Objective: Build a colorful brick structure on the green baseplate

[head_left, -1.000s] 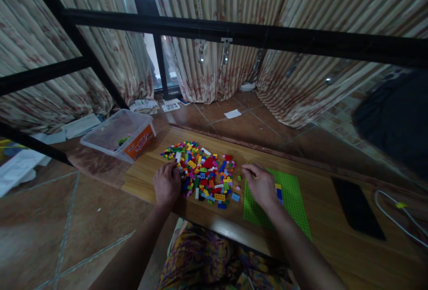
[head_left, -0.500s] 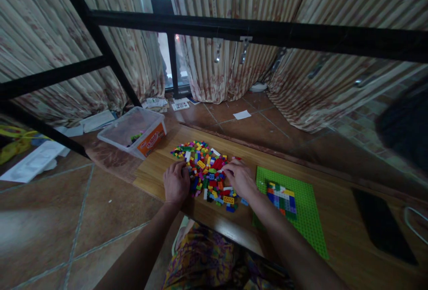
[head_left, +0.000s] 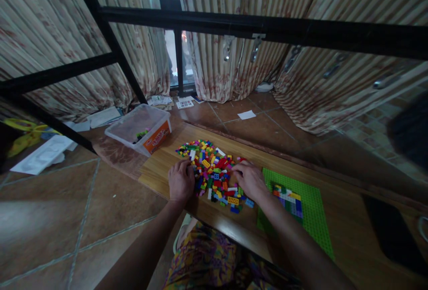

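A loose heap of small coloured toy bricks lies spread on a wooden bench top. At its left edge rests my left hand, fingers curled down among the bricks; what they hold, if anything, is hidden. My right hand is at the heap's right side, thumb and fingertips brought together low over it. Whatever is in that pinch is too small to make out. Right of this hand lies a green studded baseplate, partly covered by my forearm. A patch of joined multicoloured bricks sits on it.
A clear plastic tub with an orange label and a few pieces inside stands beyond the bench's left end. A black flat slab lies right of the baseplate. A black metal frame crosses in front of the curtains.
The whole view has shifted slightly, so things appear farther right. My right hand has drawn a little to the right over the bricks. My left hand stays at the heap's left edge.
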`<move>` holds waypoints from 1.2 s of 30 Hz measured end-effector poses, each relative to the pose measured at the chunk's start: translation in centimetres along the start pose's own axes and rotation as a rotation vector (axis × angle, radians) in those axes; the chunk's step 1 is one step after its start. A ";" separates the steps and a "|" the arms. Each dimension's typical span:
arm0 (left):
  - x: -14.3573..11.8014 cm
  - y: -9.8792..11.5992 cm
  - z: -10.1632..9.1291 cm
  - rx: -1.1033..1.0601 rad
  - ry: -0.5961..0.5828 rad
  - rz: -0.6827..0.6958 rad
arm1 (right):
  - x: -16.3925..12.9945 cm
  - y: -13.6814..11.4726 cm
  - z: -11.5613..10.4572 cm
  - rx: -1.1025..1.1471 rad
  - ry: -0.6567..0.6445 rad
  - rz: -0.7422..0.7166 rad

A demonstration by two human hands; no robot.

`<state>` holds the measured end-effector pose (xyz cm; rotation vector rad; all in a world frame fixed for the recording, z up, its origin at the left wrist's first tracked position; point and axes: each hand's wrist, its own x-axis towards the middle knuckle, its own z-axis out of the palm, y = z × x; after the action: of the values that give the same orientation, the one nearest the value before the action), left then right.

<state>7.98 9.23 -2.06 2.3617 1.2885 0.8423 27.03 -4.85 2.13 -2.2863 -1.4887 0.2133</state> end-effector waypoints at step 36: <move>0.0 0.1 -0.2 -0.008 -0.006 0.010 | 0.5 0.6 -1.0 -0.160 -0.169 0.227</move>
<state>7.95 9.14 -1.90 2.3646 1.2690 0.8413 28.08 -4.88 2.79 -2.6248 -1.3657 0.3727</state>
